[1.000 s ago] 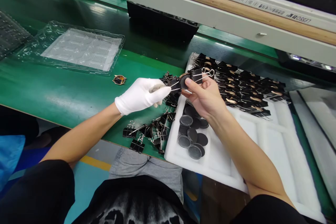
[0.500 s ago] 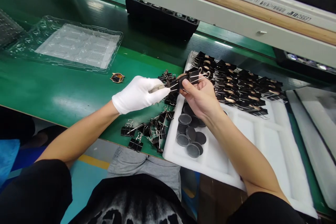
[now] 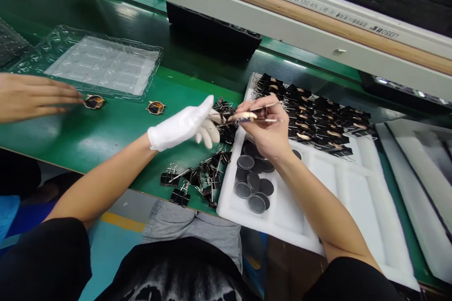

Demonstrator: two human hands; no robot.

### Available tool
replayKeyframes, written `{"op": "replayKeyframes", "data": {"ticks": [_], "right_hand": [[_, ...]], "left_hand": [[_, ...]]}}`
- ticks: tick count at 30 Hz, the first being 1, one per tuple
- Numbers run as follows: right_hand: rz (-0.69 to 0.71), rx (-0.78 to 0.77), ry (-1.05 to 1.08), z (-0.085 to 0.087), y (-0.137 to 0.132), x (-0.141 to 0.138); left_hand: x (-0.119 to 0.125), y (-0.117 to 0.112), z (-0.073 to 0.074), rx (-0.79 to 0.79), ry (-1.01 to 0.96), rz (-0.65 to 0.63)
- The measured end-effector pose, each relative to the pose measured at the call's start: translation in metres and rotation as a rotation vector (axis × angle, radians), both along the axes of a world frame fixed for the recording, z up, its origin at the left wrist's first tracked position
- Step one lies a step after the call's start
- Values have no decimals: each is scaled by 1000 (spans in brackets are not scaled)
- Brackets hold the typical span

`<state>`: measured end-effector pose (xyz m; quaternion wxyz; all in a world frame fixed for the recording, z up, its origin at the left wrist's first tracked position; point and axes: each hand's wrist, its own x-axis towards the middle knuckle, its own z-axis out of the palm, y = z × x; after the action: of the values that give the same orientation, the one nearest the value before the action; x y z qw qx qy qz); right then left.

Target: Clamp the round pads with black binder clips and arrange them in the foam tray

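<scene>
My bare right hand grips a gold-rimmed watch case turned edge-on, with binder clips clamped on it. My left hand, in a white glove, is open beside the clip on the case's left side. Its thumb points up and its fingers are spread; whether they touch that clip I cannot tell. Loose black binder clips lie in a heap below my hands. Round dark discs rest in the white foam tray under my right forearm. Another watch case lies on the green table left of my glove.
A co-worker's hand reaches in from the left beside a watch case. Behind it lies a clear plastic tray. Rows of clipped watch cases fill the foam tray's far part. A shelf beam crosses above the table.
My left hand has opened from its pinch on the clip. My right hand has turned the clipped watch case edge-on. A co-worker's hand and another watch case have appeared at the left.
</scene>
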<state>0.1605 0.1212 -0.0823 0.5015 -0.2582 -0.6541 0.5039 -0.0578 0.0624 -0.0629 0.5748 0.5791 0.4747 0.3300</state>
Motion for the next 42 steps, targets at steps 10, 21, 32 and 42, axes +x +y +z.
{"op": "replayKeyframes", "data": {"ticks": [10,21,32,42], "right_hand": [[81,-144,-258,19,27,26],[207,21,-585,35,14,20],[84,195,-703,40,-38,44],[-370,300,-803,77,3,206]], "left_hand": [[-3,4,-6,114,-104,129],[0,2,-5,312,328,60],[11,-14,4,479,482,-139],[-5,-9,11,468,577,36]]}}
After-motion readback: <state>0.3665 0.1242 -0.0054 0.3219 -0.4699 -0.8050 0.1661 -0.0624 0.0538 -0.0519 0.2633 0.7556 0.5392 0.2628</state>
